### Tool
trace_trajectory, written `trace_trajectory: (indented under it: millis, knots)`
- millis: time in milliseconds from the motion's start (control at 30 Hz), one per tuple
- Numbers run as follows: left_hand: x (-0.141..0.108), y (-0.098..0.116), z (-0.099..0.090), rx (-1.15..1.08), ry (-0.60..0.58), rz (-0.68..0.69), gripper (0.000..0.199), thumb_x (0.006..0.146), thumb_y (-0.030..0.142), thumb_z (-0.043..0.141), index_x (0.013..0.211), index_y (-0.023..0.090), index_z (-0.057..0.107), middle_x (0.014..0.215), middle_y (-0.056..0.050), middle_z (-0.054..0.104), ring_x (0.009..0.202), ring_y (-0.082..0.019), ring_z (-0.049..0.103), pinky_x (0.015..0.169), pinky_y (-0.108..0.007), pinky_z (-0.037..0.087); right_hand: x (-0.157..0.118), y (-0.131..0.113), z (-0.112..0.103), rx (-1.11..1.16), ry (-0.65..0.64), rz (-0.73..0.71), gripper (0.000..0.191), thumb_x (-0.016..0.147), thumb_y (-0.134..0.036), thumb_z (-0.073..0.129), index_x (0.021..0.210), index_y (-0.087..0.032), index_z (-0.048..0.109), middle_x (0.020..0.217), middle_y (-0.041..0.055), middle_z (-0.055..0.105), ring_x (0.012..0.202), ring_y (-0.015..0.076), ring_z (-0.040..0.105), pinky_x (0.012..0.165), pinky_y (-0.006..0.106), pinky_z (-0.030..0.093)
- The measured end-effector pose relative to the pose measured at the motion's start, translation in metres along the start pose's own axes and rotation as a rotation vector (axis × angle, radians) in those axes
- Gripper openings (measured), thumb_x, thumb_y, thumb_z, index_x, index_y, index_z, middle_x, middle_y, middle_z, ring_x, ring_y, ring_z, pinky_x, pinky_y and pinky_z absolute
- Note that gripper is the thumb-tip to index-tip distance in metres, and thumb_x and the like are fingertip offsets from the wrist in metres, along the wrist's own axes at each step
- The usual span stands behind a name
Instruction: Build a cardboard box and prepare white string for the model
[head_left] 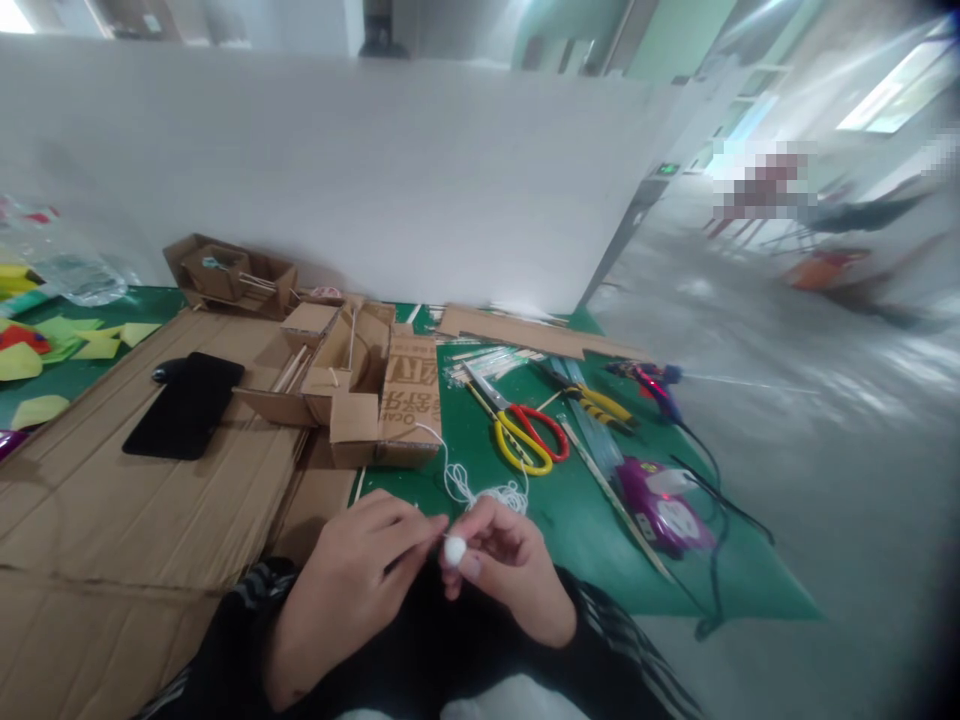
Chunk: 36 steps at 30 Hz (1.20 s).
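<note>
Near the front edge, my right hand (510, 560) is closed, its thumb and fingers pinching a small white ball (454, 550). My left hand (360, 570) sits just left of the ball, its thumb and index finger pinched together close to it; what they hold, if anything, is too small to make out. A loose coil of white string (495, 494) lies on the green table just beyond my hands, one end running up to a cardboard box (409, 400). Scissors (529, 437) with red and yellow handles lie beyond the string.
Flat cardboard (247, 480) covers the left, with a black phone-like slab (187, 405) on it. At right lie pliers (600, 405), a glue gun (656, 385), its cord and a purple device (664, 510). A white partition (337, 170) stands behind; a bottle (82, 270) is far left.
</note>
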<state>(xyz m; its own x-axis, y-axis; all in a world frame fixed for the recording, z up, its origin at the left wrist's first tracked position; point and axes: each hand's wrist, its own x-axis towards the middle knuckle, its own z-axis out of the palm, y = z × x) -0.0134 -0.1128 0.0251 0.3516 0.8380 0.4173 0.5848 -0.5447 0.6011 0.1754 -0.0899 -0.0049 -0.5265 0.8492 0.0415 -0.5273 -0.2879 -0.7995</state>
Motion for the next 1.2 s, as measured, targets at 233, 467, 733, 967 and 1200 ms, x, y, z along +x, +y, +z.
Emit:
trace_trajectory:
  millis: [233,467,733,967,1200]
  knots:
    - [-0.002,0.005,0.001,0.176,-0.023,0.107,0.020,0.099,0.012,0.048,0.087,0.018,0.062,0.083,-0.002,0.065,0.076,-0.018,0.055,0.068,-0.030,0.045,0.004,0.007,-0.006,0.125,-0.054,0.052,0.019,0.081,-0.021,0.080,0.098,-0.017,0.074,0.077,0.0036,0.074,0.062,0.0109,0.070,0.055,0.019,0.058]
    - [-0.004,0.007,0.003,0.254,-0.040,0.100,0.018,0.100,0.012,0.046,0.101,0.018,0.062,0.083,-0.002,0.062,0.076,-0.019,0.054,0.070,-0.033,0.044,0.009,0.007,-0.004,0.010,0.113,0.041,0.016,0.083,-0.027,0.078,0.095,-0.018,0.074,0.072,0.0009,0.069,0.062,0.0091,0.064,0.054,0.019,0.055]
    - [-0.004,0.004,0.005,0.288,-0.041,0.090,0.013,0.100,0.015,0.048,0.095,0.018,0.059,0.087,-0.002,0.062,0.080,-0.019,0.053,0.073,-0.035,0.042,0.007,0.002,0.000,-0.364,0.195,0.023,0.021,0.084,-0.032,0.076,0.097,-0.017,0.069,0.072,-0.0017,0.065,0.062,0.0077,0.061,0.061,0.019,0.051]
    - [-0.002,-0.002,-0.006,0.288,-0.154,0.167,0.017,0.101,0.024,0.049,0.086,0.019,0.054,0.081,0.000,0.059,0.075,-0.018,0.052,0.064,-0.032,0.038,0.004,-0.003,-0.009,-0.264,-0.014,0.211,0.023,0.080,-0.031,0.079,0.092,-0.013,0.071,0.068,-0.0008,0.066,0.056,0.0072,0.061,0.055,0.019,0.053]
    - [0.002,-0.002,-0.012,0.106,-0.185,0.134,0.017,0.102,0.024,0.046,0.090,0.020,0.059,0.083,0.001,0.061,0.077,-0.015,0.054,0.067,-0.029,0.041,0.000,0.003,-0.013,0.001,-0.120,0.363,0.021,0.073,-0.024,0.084,0.082,-0.010,0.072,0.067,0.0032,0.071,0.055,0.0104,0.067,0.050,0.020,0.058]
